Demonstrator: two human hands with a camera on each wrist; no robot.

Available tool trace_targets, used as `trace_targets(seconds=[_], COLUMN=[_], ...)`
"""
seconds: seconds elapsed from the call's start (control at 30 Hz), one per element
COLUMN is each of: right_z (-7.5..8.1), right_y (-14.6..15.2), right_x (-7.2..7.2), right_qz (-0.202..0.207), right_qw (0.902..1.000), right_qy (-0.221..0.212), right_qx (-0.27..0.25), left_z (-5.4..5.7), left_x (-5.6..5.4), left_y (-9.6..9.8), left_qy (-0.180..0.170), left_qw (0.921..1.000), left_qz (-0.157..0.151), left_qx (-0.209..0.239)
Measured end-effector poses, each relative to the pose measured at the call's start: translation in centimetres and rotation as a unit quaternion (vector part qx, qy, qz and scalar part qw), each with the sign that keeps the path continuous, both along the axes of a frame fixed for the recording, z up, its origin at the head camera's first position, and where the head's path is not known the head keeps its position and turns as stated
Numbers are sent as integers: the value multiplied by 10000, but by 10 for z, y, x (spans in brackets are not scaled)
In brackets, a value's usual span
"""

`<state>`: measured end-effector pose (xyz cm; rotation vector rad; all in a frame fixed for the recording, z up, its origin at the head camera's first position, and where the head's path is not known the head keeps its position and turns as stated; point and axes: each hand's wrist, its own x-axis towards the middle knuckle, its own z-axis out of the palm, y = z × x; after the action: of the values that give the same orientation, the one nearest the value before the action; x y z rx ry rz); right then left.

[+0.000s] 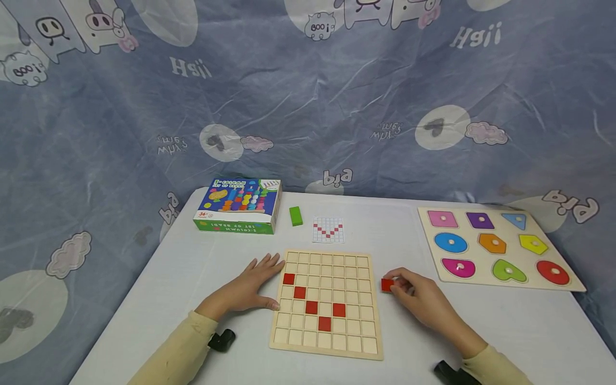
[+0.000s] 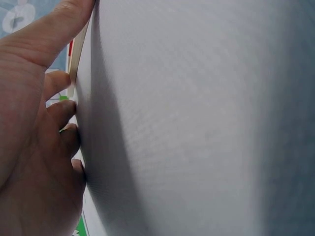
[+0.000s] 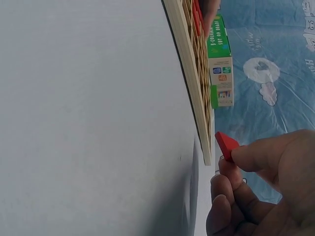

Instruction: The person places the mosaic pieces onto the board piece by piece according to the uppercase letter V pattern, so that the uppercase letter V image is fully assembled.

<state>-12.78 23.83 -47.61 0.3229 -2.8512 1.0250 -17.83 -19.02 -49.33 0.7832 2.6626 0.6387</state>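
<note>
A wooden grid board (image 1: 329,354) lies in the middle of the white table, with several red square tiles (image 1: 312,307) set in its cells in a slanting line that turns upward at the lower middle. My left hand (image 1: 246,287) rests at the board's left side, fingers spread, thumb and fingertips by its edge. To the right of the board, my right hand (image 1: 418,299) pinches one red square tile (image 3: 226,145) between thumb and fingers, apart from the board. Beyond the board lies a small pattern card (image 1: 329,230) printed with a V of red squares.
A colourful bead-set box (image 1: 237,206) stands at the back left, a green block (image 1: 295,216) beside it. On the right lies a wooden shape puzzle board (image 1: 471,262) with knobbed pieces. Patterned blue-grey cloth (image 1: 308,107) hangs behind the table.
</note>
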Motion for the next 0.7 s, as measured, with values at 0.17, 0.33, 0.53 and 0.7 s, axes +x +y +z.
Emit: trace_targets(seconds=[0.17,0.33,0.53,0.7], right_z=[-1,0,2,2], right_y=[-5,-10,-18,-25], right_x=[0,2,4,5], right_qz=[68,156,257,363], right_qw=[10000,9998,9995,9990], right_qy=[30,-36,-142,-231], right_qx=[-41,-68,-103,-154], left_z=[0,-1,-2,0], left_x=[0,0,0,0], left_y=[0,0,0,0], left_qy=[-9,-1,-3,-20], left_qw=[10000,10000,10000,10000], left_qz=[15,17,13,7], left_qx=[25,-2,-4,6])
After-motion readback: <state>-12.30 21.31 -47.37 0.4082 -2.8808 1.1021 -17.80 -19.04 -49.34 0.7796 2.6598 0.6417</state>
